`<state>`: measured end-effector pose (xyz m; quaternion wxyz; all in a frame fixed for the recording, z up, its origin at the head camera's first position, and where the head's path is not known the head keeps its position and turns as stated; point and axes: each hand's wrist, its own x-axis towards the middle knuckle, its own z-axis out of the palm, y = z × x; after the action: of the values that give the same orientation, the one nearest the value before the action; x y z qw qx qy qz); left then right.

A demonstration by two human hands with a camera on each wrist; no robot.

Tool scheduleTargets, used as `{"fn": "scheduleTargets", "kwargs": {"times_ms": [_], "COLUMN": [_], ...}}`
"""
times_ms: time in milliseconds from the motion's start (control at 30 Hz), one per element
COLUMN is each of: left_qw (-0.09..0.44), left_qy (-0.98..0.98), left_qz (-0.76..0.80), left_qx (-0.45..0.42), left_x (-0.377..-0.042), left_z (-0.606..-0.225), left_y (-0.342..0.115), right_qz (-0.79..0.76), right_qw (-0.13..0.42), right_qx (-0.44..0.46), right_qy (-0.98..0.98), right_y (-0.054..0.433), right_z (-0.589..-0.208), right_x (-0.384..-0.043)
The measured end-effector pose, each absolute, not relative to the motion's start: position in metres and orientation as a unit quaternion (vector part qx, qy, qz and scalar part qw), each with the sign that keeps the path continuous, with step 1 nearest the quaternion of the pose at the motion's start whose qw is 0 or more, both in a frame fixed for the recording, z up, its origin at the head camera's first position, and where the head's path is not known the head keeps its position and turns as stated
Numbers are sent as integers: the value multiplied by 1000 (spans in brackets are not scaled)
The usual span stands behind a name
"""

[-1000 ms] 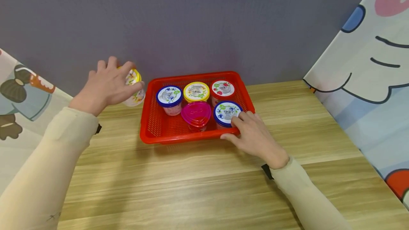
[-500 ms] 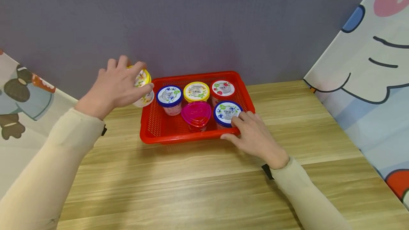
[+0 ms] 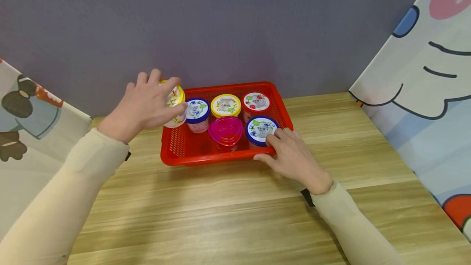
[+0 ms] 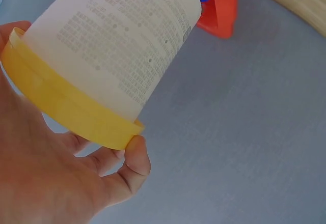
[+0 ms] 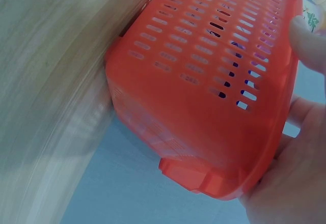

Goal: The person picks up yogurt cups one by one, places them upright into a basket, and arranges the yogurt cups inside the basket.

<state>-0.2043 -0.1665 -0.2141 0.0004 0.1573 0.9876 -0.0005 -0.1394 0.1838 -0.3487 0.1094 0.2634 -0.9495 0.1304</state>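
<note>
My left hand point(image 3: 141, 107) grips a yellow-lidded cup point(image 3: 175, 98) by its lid, just over the left end of a red plastic basket point(image 3: 206, 160). In the left wrist view, thumb and fingers go round the lid's edge, and the pale cup body point(image 4: 117, 40) carries printed text. My right hand point(image 3: 296, 160) holds the basket's front right rim, thumb on the near side and fingers over it. Inside the basket stand a blue-lidded cup point(image 3: 197, 110) at left, a yellow-lidded one point(image 3: 225, 105), a red-lidded one point(image 3: 256, 102), a magenta-lidded one point(image 3: 225, 130) and another blue-lidded cup point(image 3: 260, 129).
The basket rests on a wood-grain table point(image 3: 220, 216), close to a grey wall point(image 3: 235, 32) behind. Cartoon-printed sheets point(image 3: 412, 72) border the table at left and right. Bare basket floor shows at its front left.
My left hand has carried the yellow-lidded cup rightward, from beside the basket to over its left end, where it now partly covers the left blue-lidded cup. My right hand stays put.
</note>
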Motion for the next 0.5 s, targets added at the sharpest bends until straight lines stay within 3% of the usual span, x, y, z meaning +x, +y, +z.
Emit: {"fn": "scheduleTargets", "kwargs": {"times_ms": [500], "left_qw": [-1], "left_qy": [981], "left_qz": [-1], "left_qx": [194], "left_x": [-203], "left_z": [-234], "left_y": [-158], "right_qz": [124], "right_qw": [103], "right_qx": [260], "right_qy": [-952], "right_y": [183], "right_z": [-350], "right_x": [-141]}}
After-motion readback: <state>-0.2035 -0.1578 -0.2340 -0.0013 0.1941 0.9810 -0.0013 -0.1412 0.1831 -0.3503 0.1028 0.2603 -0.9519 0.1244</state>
